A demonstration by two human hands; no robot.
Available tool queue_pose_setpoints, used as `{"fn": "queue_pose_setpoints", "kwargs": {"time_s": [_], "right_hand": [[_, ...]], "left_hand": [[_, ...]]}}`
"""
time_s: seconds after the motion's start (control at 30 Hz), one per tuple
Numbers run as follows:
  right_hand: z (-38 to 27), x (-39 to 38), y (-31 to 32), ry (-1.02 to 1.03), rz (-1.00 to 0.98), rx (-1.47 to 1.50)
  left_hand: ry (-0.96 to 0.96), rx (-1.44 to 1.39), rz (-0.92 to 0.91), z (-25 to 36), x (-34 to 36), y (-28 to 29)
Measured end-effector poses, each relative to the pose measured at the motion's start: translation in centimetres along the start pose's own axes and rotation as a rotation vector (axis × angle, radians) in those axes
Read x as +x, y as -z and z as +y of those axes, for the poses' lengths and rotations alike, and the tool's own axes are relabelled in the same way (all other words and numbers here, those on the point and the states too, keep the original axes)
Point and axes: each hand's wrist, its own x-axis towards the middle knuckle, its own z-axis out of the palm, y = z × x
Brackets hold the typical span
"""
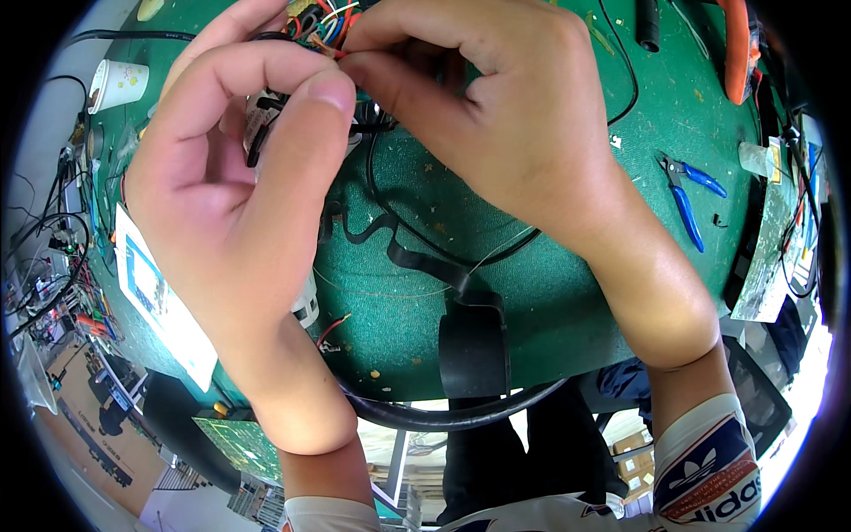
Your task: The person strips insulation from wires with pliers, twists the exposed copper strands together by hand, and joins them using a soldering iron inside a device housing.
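Both of my hands meet at the top of the view over a bundle of thin coloured wires [330, 23]. My left hand [226, 191] is closed, its thumb and index finger pressed together beside the wires. A labelled part with black pieces [260, 124] shows partly behind these fingers. My right hand [519, 115] pinches a thin wire, reddish where it shows, between thumb and index finger. The fingertips hide most of the wire ends. Under the hands, a black cable and a wavy black strip [417, 257] run over the green tabletop [567, 319].
Blue-handled cutters [683, 199] lie at right, near an orange-handled tool [737, 53]. A black tube [648, 25] is at the far side. On the left are a paper cup [120, 85] and a white sheet [160, 293]. A wide black band [474, 350] reaches the near edge.
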Motion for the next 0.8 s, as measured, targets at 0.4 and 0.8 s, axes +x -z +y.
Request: {"fn": "queue_pose_setpoints", "kwargs": {"time_s": [0.4,0.8], "right_hand": [[0.9,0.5,-0.1,0.059,0.073,0.127],[0.0,0.9,0.4,0.055,0.023,0.086]], "left_hand": [[-0.033,-0.119,0.098,0.4,0.0,-1.5],[0.082,-0.176,0.097,0.4,0.0,-1.0]]}}
